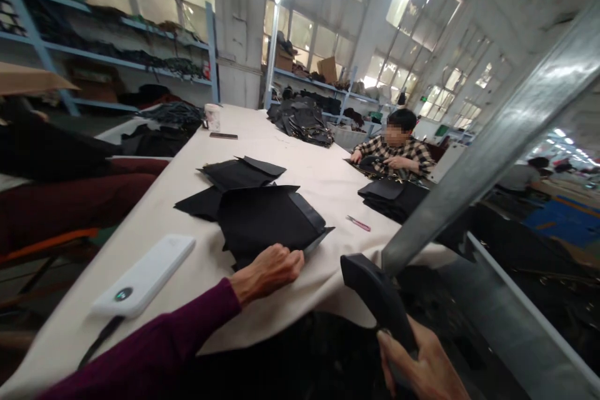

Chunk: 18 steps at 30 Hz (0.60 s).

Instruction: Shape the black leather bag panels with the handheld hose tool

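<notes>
My left hand (274,270), in a purple sleeve, is closed with its fingers curled at the near edge of a black fabric panel (267,219) on the table. Whatever its fingers pinch, if anything, is hidden. Under and behind that panel lie more black panels (234,174), loosely overlapping, with folded edges. Low on the right, my right hand (429,359) grips a curved, folded black fabric piece (375,290), held up beside the table's edge. The thumb presses its near side.
A white power bank (150,275) with a cable lies left. Pink thread snips (359,223) lie right of the panels. A slanting metal post (482,137) stands at the right. Across the table (323,169), a co-worker (398,150) handles black pieces near a dark stack (394,195).
</notes>
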Available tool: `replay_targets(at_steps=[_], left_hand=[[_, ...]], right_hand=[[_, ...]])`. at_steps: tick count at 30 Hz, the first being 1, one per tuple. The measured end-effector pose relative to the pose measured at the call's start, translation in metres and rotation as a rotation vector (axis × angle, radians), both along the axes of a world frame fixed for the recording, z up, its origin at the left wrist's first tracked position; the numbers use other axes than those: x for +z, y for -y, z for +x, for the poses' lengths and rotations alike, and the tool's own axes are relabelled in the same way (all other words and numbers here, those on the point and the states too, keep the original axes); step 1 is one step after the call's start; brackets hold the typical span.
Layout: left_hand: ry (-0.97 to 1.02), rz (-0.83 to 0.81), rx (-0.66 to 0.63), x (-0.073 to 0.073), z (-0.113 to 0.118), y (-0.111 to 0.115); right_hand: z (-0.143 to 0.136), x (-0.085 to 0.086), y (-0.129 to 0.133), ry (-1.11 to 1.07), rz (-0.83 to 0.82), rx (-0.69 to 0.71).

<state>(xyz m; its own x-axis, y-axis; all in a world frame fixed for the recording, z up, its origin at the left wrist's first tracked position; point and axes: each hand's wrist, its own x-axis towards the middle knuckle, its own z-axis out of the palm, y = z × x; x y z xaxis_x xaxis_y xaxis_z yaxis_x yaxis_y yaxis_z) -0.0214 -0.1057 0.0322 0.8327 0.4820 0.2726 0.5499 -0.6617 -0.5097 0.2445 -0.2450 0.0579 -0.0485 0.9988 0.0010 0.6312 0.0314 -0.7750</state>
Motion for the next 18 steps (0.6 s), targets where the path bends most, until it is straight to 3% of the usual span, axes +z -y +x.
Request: replay_targets(at_steps=[3,6,11,18], left_hand=[[0.026,0.005,0.01,-0.035,0.004,0.019],[0.048,-0.025,0.044,-0.054,0.003,0.026],[0.055,-0.078,0.078,-0.061,0.002,0.025],[0.148,-0.209,0.096,-0.072,-0.004,0.021]], right_hand=[[0.005,-0.001,0.014,-0.035,0.022,-0.011],[0.009,-0.002,0.021,-0.025,0.048,-0.041],[0.002,-0.005,0.015,-0.038,0.047,-0.018],[-0.035,-0.008,-0.016,-0.074,0.042,0.103]])
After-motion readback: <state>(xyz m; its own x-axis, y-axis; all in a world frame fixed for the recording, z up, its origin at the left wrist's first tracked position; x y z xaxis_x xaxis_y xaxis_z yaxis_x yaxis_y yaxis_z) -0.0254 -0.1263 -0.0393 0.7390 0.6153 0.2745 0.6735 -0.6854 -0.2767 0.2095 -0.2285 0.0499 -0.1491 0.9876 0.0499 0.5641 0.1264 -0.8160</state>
